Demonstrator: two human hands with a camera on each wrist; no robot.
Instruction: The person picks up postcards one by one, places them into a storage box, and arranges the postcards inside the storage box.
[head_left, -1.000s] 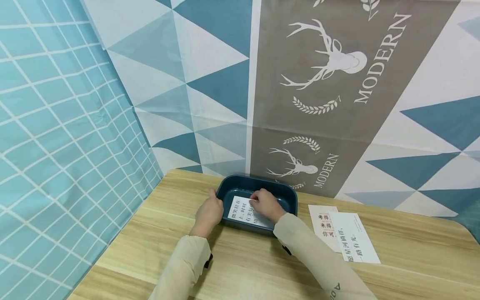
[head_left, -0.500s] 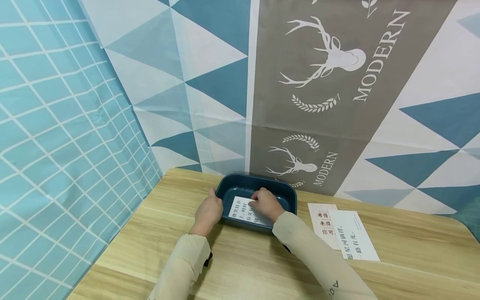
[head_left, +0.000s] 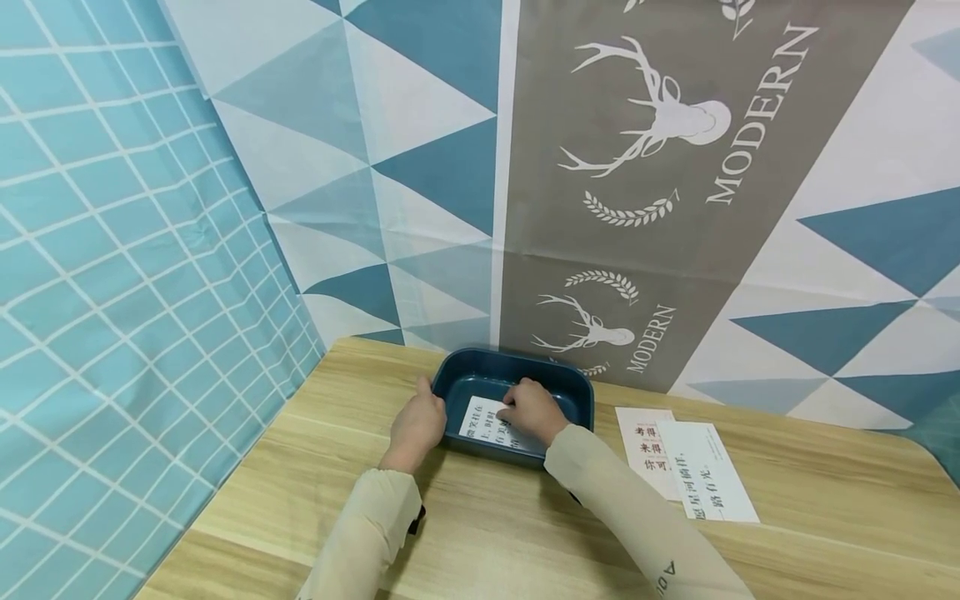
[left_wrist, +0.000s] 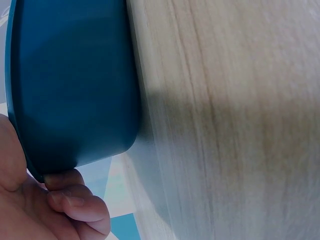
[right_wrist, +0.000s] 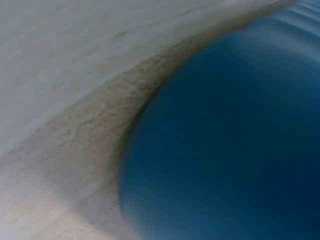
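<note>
A dark blue plastic bin point(head_left: 467, 385) with rounded corners stands on the wooden table against the backdrop. My left hand point(head_left: 417, 423) grips its left end; in the left wrist view the hand's point(left_wrist: 60, 205) thumb and fingers close on the rim at the corner of the bin point(left_wrist: 75, 90). Inside lies a white card point(head_left: 476, 418) printed with dark characters, tilted against the near wall. My right hand point(head_left: 535, 410) reaches in over it and pinches its upper edge, covering the card's right part. Only the outer wall of the bin point(right_wrist: 220, 140) shows in the right wrist view, without the hand.
Right of the bin two cards overlap on the wooden table point(head_left: 480, 533): one pinkish with red characters point(head_left: 636, 425), one white with dark characters point(head_left: 708, 475) on top. A patterned backdrop point(head_left: 435, 208) rises behind the table, and a blue grid-patterned sheet point(head_left: 135, 250) hangs at left.
The white card in the bin has shifted slightly right and lower under my right hand. My left hand keeps its hold on the rim, and the bin stays in place.
</note>
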